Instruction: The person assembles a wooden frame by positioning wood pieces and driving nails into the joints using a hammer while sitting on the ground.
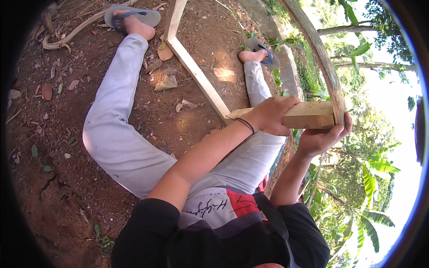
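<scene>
A squared wooden beam lies across my right side, its cut end pointing right. My left hand wraps over it from above, fingers closed. Against that cut end rests the lower end of a long, weathered wooden pole, which slants up and to the left. Below this meeting point my right hand is closed round the pole's end, with thumb and fingertips on either side of it. A paler wooden strip joins the beam's left end and runs away between my legs.
I sit with both legs spread on brown soil strewn with dry leaves. Another pale wooden piece rises from the strip's far end. A low concrete edge runs beyond my right foot. Banana plants grow on the right.
</scene>
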